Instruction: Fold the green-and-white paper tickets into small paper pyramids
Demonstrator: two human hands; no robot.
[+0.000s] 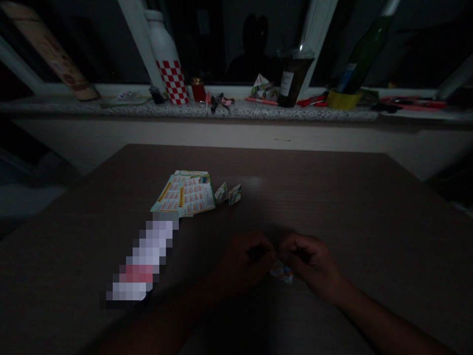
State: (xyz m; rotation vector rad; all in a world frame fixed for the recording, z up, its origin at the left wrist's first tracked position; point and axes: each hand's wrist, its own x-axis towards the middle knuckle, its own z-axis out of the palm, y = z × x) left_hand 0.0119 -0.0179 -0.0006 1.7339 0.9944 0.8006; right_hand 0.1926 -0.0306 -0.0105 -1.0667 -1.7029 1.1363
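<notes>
Over the dark wood table, my left hand (254, 256) and my right hand (312, 261) meet with thumbs and fingertips pinched together. Between them is a small piece of folded printed paper (282, 272), its lower part showing below the fingertips and its upper part hidden. Both hands are closed on this paper. Farther back and to the left stand two small folded paper pieces (228, 194), pointed in shape. Beside these lies a fanned stack of printed paper sheets (185, 195) with rows of orange and red print.
Left of my hands lies a bright, pixel-blurred device-like object (144, 261). The granite windowsill (240, 109) behind the table (332, 197) holds a red-checked white bottle (170, 69), a dark cup (291, 79), a green bottle (365, 54) and a tall tube (55, 54).
</notes>
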